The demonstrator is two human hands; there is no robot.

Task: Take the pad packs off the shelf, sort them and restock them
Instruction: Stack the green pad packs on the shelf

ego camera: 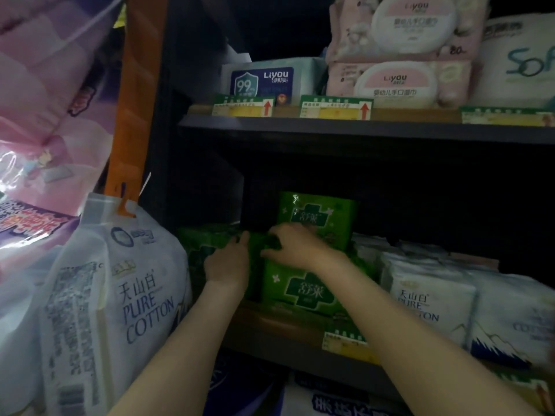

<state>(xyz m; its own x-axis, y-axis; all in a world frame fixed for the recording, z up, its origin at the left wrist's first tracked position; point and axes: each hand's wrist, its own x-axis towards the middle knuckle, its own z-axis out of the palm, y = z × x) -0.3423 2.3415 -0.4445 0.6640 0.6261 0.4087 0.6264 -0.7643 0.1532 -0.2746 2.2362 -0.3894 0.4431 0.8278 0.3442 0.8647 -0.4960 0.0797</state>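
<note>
Green pad packs crowd the left end of the lower shelf, hemmed in by white cotton packs on the right and a big white Pure Cotton bag hanging off the shelf's left edge. Left hand clutches a flat-lying green pack, and right hand pinches the top of a front pack, with another upright green pack just behind it.

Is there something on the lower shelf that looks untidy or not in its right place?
Yes. The green pad packs do not sit in one row: one stands upright at the back, others lie flat to the left. The left hand and the right hand are on them. The white cotton packs beside them lean unevenly.
</note>
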